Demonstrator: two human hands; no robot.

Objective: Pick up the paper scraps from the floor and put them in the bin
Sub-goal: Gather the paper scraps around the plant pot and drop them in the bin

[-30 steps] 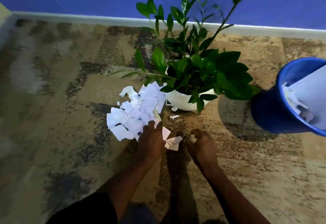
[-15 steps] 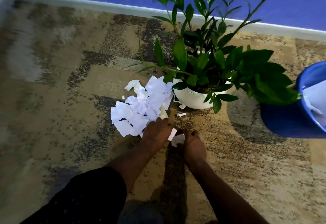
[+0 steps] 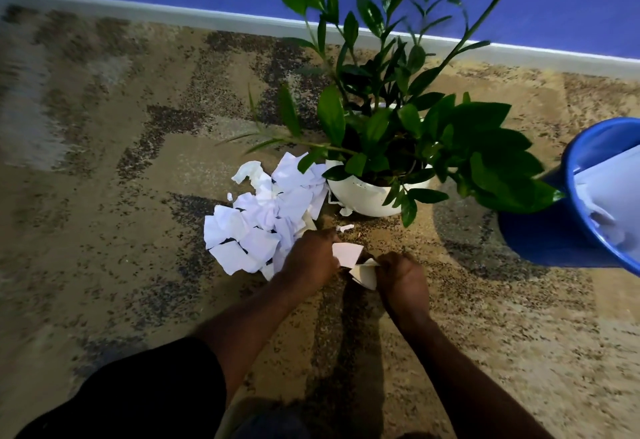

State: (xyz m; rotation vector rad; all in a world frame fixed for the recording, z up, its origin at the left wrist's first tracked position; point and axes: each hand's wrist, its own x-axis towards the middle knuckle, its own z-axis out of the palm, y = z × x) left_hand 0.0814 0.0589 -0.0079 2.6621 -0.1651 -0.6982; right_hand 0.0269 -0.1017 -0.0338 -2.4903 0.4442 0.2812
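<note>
**Grabbing paper scraps off a speckled carpet**

Both arms reach down and forward, hands low to the floor. The left hand [image 3: 308, 260] rests knuckles-up at the near edge of the pile of paper scraps [image 3: 266, 217], fingers curled on a flat white piece [image 3: 347, 253]. The right hand [image 3: 400, 274] is balled into a fist around a crumpled scrap [image 3: 365, 274]. The pile is torn, creased white sheets, lying just beside a smooth white pot [image 3: 363, 196] of glossy green leaves. The blue plastic bin [image 3: 540, 234] sits off right, paper already inside. The carpet [image 3: 138, 196] looks grainy, tan and dark-flecked.
</note>
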